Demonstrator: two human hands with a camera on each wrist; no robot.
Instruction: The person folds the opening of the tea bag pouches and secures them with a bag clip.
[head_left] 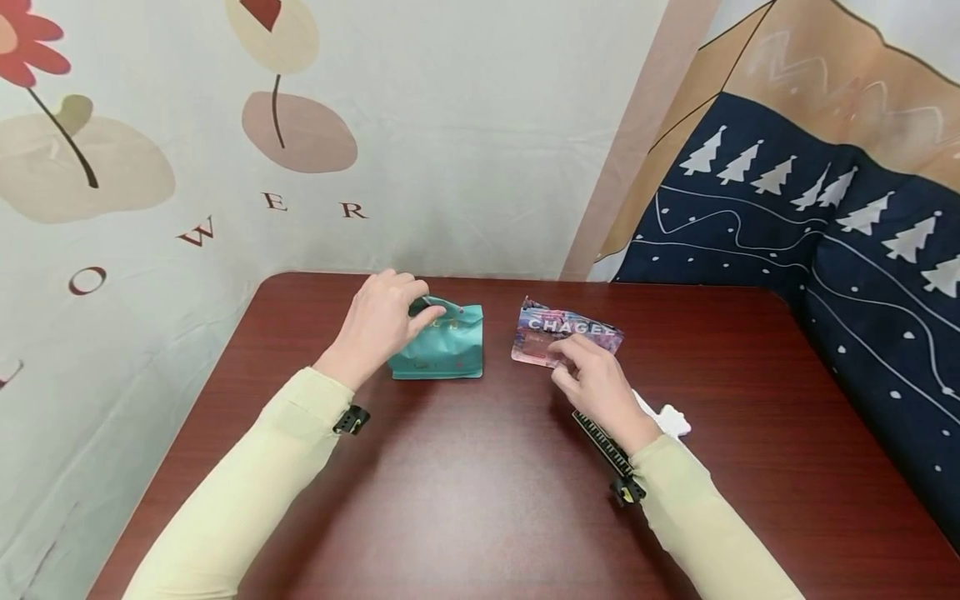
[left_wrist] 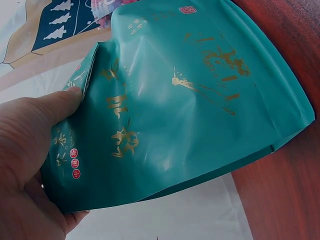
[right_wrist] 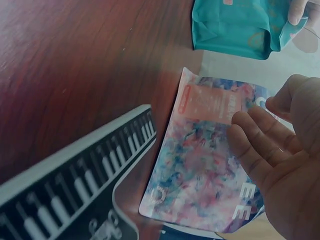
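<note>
A teal pouch (head_left: 442, 354) with gold lettering stands near the table's far edge. My left hand (head_left: 382, 317) grips its folded top, thumb on the near side, as the left wrist view also shows the teal pouch (left_wrist: 175, 115) in that hand. To its right is a pink-and-blue patterned pouch (head_left: 532, 342) marked with large white letters. My right hand (head_left: 596, 383) is in front of this pouch with loosely bent fingers; in the right wrist view those fingers (right_wrist: 250, 150) lie over the patterned pouch (right_wrist: 195, 170), and contact is unclear.
Beside my right wrist lies a flat black item with a piano-key pattern (head_left: 603, 442). A white object (head_left: 671, 421) shows partly from behind that wrist. A printed cloth (head_left: 465, 150) hangs behind the brown table (head_left: 465, 500), and a dark-blue tree-patterned cloth (head_left: 750, 217) borders its right.
</note>
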